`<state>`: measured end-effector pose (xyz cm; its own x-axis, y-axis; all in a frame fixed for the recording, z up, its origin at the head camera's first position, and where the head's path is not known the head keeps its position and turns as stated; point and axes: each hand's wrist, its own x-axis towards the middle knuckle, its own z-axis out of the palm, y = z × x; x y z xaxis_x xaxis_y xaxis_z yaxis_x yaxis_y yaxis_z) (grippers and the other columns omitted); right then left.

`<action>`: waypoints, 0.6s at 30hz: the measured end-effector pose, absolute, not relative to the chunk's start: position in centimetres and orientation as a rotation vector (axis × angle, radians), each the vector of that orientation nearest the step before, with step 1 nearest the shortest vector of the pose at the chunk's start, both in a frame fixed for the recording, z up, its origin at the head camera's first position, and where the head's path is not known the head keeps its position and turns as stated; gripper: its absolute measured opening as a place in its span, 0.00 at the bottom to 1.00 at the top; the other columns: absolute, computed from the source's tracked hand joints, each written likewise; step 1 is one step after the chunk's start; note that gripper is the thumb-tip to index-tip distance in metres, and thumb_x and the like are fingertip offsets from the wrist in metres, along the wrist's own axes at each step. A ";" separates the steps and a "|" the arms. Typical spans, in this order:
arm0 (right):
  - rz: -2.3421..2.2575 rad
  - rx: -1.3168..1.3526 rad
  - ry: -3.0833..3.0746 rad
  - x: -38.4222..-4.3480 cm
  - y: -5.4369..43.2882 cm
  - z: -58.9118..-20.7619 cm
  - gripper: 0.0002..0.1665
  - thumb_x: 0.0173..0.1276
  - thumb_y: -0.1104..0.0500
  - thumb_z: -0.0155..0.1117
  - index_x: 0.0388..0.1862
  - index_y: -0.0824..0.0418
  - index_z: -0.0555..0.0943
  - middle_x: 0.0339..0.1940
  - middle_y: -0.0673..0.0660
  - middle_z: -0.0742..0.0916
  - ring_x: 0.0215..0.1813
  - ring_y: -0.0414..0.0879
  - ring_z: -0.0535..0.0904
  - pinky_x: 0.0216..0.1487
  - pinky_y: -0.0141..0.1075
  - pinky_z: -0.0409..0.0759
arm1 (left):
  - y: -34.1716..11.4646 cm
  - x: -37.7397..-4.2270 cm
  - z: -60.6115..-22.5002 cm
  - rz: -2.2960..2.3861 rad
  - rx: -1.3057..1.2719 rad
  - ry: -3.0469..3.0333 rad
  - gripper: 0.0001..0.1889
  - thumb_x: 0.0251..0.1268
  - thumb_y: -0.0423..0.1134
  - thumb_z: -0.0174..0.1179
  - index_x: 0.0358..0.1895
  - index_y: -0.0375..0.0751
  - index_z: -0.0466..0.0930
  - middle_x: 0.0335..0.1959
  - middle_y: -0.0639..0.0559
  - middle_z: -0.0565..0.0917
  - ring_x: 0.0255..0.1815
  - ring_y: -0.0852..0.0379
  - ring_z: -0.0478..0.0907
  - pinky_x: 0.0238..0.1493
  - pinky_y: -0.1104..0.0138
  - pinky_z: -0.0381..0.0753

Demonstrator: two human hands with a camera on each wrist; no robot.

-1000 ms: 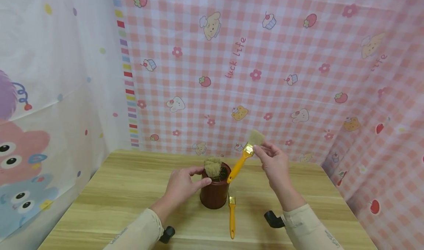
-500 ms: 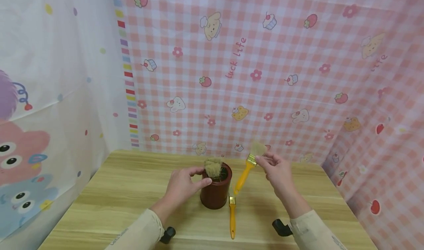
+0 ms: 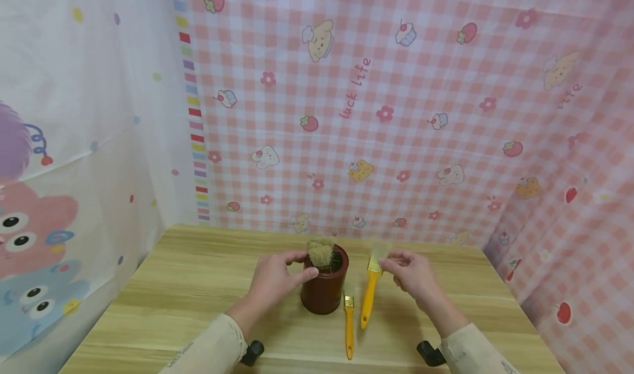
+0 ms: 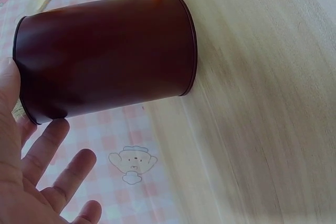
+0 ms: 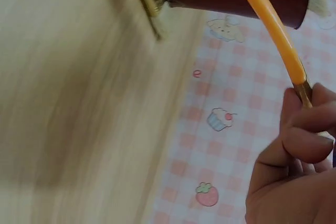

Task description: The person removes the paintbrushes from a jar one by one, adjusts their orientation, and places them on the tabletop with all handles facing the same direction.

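Observation:
A dark red-brown cylindrical pot [image 3: 323, 296] stands upright on the table, tan bristles [image 3: 321, 253] sticking out of its mouth. My left hand [image 3: 275, 278] grips the pot's rim between thumb and fingers; in the left wrist view its other fingers spread away from the wall. Right of the pot, my right hand [image 3: 412, 275] pinches a paintbrush [image 3: 369, 297] by its gold metal band, bristles up and yellow handle pointing down. A smaller yellow-handled paintbrush [image 3: 349, 324] lies on the table in front of the pot, gold band toward it.
The wood-grain table [image 3: 198, 308] meets a pink checked cloth [image 3: 277, 126] hanging behind it. A white patterned cloth [image 3: 124, 159] hangs at the left. Black wrist-camera mounts [image 3: 252, 353] jut from both sleeves.
My right hand has lowered the paintbrush toward the table, and its handle has swung from slanting toward the pot to nearly upright. My left hand keeps its hold on the pot.

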<state>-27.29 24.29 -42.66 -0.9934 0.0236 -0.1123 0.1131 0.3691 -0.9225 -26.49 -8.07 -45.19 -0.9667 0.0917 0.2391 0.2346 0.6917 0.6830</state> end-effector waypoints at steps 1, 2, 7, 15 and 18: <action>-1.696 0.123 2.526 -27.3 24.3 -42.9 0.33 0.74 0.48 0.74 0.70 0.65 0.80 0.33 0.50 0.87 0.23 0.40 0.66 0.23 0.30 0.66 | -8.1 -26.4 -45.2 -1.138 -0.265 -2.717 0.29 0.63 0.65 0.73 0.63 0.55 0.89 0.58 0.58 0.92 0.61 0.45 0.88 0.62 0.46 0.87; -1.675 0.120 2.521 -27.3 24.3 -43.2 0.32 0.74 0.49 0.75 0.69 0.65 0.81 0.34 0.51 0.87 0.23 0.40 0.67 0.23 0.30 0.65 | -8.1 -26.4 -45.1 -1.141 -0.266 -2.718 0.29 0.64 0.65 0.73 0.63 0.56 0.89 0.58 0.58 0.92 0.62 0.45 0.88 0.62 0.46 0.87; -1.583 0.116 2.476 -27.4 24.2 -44.8 0.22 0.73 0.51 0.75 0.57 0.65 0.86 0.39 0.53 0.91 0.23 0.40 0.68 0.23 0.30 0.63 | -8.1 -26.3 -44.9 -1.145 -0.268 -2.717 0.29 0.64 0.65 0.73 0.64 0.56 0.88 0.59 0.58 0.91 0.62 0.45 0.87 0.62 0.46 0.87; -1.510 0.110 2.474 -27.6 23.9 -46.9 0.18 0.71 0.54 0.77 0.50 0.66 0.86 0.25 0.50 0.84 0.21 0.39 0.69 0.22 0.29 0.65 | -8.2 -26.2 -45.0 -1.135 -0.280 -2.705 0.29 0.64 0.64 0.74 0.63 0.55 0.89 0.58 0.57 0.92 0.61 0.45 0.88 0.60 0.47 0.88; -1.488 0.127 2.473 -27.6 23.8 -47.4 0.14 0.71 0.55 0.77 0.47 0.64 0.86 0.22 0.49 0.81 0.20 0.39 0.69 0.20 0.29 0.64 | -8.2 -26.3 -45.1 -1.142 -0.291 -2.703 0.29 0.64 0.64 0.73 0.63 0.55 0.89 0.58 0.58 0.92 0.62 0.45 0.88 0.60 0.47 0.88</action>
<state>-27.65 23.83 -47.35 -0.9644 -0.0548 -0.2587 0.2029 0.4739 -0.8569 -26.28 -8.18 -45.08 -0.9621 0.1049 0.2516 0.2535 0.6834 0.6846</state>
